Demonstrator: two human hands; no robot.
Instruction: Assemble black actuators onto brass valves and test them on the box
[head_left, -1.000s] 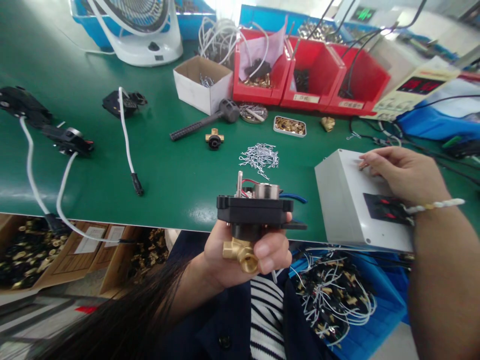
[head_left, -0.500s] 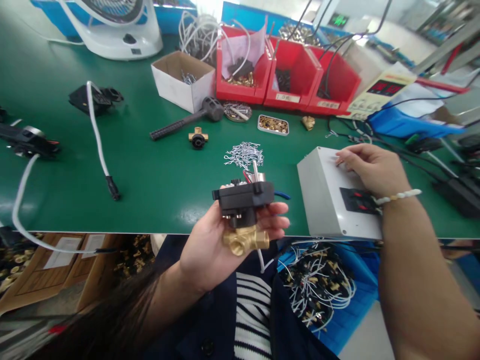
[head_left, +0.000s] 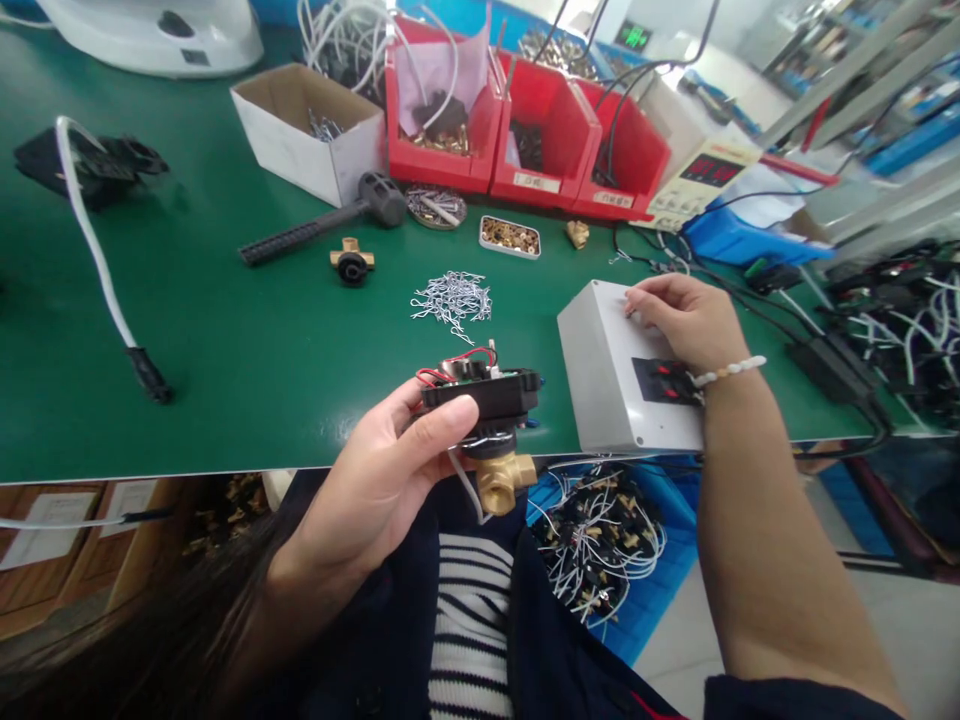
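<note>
My left hand [head_left: 401,450] is closed around a motorized valve [head_left: 484,400], its thumb pressed on the side of the black actuator housing. The housing is open on top, showing red wires and part of a circuit board. Below it sits the brass three-way valve body [head_left: 499,485], and a white cable hangs beside it. On the grey control box [head_left: 600,395], my right hand [head_left: 682,315] pinches what looks like a small switch lever, mostly hidden by the fingertips. A black terminal with red tabs [head_left: 664,380] lies under that wrist.
Behind the valve lie a heap of wire clips [head_left: 452,300], a brass fitting with a black cap [head_left: 352,262] and a black hammer [head_left: 322,225]. Red bins [head_left: 442,165], a white box [head_left: 307,140] and a power supply [head_left: 697,180] stand farther back. A blue crate [head_left: 645,600] holds cabled valves below the edge.
My left hand has turned from palm-up under the valve to gripping its side with the thumb in front, and the valve has rotated. My right hand stays on the grey box. The view has shifted right.
</note>
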